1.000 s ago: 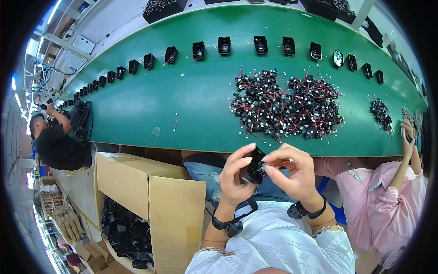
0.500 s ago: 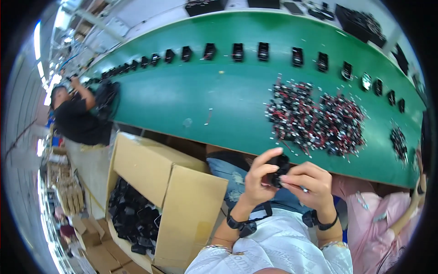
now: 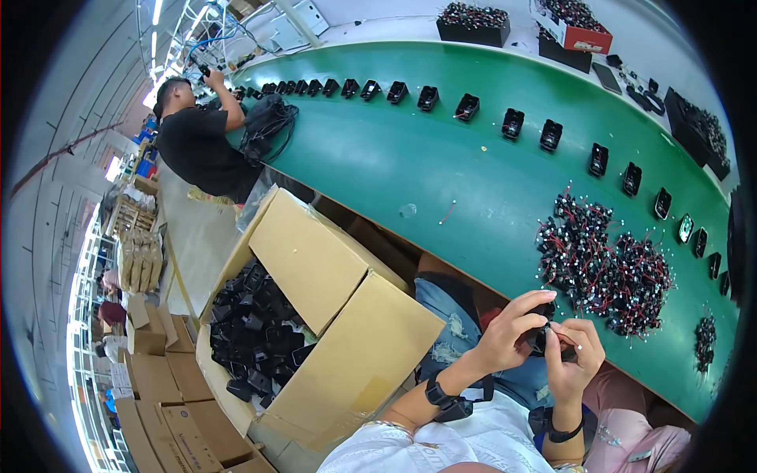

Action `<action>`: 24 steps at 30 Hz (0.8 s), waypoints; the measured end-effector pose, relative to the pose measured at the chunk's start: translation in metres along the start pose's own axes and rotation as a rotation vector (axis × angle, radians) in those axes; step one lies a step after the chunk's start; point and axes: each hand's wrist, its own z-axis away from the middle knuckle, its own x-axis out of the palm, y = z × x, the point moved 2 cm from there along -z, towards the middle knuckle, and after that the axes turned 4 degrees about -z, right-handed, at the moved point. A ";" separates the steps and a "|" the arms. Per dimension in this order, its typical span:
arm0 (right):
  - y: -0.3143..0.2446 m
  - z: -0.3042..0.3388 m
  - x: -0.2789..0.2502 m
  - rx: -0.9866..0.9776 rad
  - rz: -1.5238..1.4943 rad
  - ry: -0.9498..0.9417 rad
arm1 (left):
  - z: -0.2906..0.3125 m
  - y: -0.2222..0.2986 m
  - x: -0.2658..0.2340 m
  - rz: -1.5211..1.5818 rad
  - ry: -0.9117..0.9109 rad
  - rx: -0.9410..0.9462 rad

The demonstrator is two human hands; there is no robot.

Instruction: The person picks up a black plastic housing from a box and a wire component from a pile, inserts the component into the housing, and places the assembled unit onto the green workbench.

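My left hand [image 3: 509,337] is wrapped round a small black plastic housing [image 3: 539,337], just off the table's near edge. My right hand [image 3: 576,359] pinches at the housing's right side, thumb and fingertips together; whether a small part sits between them is hidden. Beyond my hands, on the green table [image 3: 355,169], lies a big heap of small black parts with red wires [image 3: 603,272]. A row of open black housings [image 3: 512,124] curves along the table's far side, and one of them shows a bright shiny inside [image 3: 685,229].
To my left stands an open cardboard box [image 3: 371,339] filled with black housings [image 3: 256,331]. A smaller pile of parts [image 3: 705,344] lies far right. A co-worker in black [image 3: 201,142] sits at the far left. Someone in pink trousers [image 3: 631,418] is beside me.
The view has swung left, so the table, heap and box appear shifted and tilted. Both hands stay on the black housing; my right thumb now points upward against it.
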 end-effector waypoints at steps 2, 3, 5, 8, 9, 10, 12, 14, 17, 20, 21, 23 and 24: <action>-0.001 0.001 0.002 -0.004 0.000 0.002 | -0.001 0.001 0.000 0.021 0.020 -0.026; -0.001 0.002 0.002 -0.002 0.000 0.007 | 0.000 0.002 0.000 0.020 0.025 -0.023; 0.000 0.005 0.003 -0.016 0.002 0.021 | 0.001 0.003 0.001 0.043 0.026 -0.039; 0.001 0.005 0.003 -0.008 0.000 0.021 | 0.002 0.003 0.002 0.044 0.042 -0.045; 0.002 0.005 0.003 0.016 -0.003 0.008 | 0.003 0.003 0.002 0.044 0.043 -0.043; 0.003 0.004 0.002 0.013 -0.003 0.008 | 0.003 0.002 0.003 0.050 0.038 -0.049; 0.004 0.004 0.001 0.034 -0.024 -0.013 | 0.003 0.002 0.004 0.061 0.030 -0.058; 0.004 0.003 0.000 0.031 -0.029 -0.007 | 0.001 0.003 0.004 0.063 0.033 -0.045; 0.005 0.000 0.000 0.032 -0.052 0.014 | 0.000 0.003 0.004 0.072 0.028 -0.052; 0.008 0.001 0.004 0.050 -0.088 0.040 | 0.000 0.004 0.004 0.093 0.038 -0.039; 0.008 0.001 0.004 0.040 -0.088 0.017 | 0.000 0.005 0.005 0.091 0.031 -0.037; 0.005 0.002 0.004 0.026 -0.080 -0.008 | -0.002 0.005 0.006 0.103 0.026 -0.034; 0.005 0.003 0.004 0.029 -0.078 -0.007 | -0.002 0.005 0.007 0.101 0.025 -0.026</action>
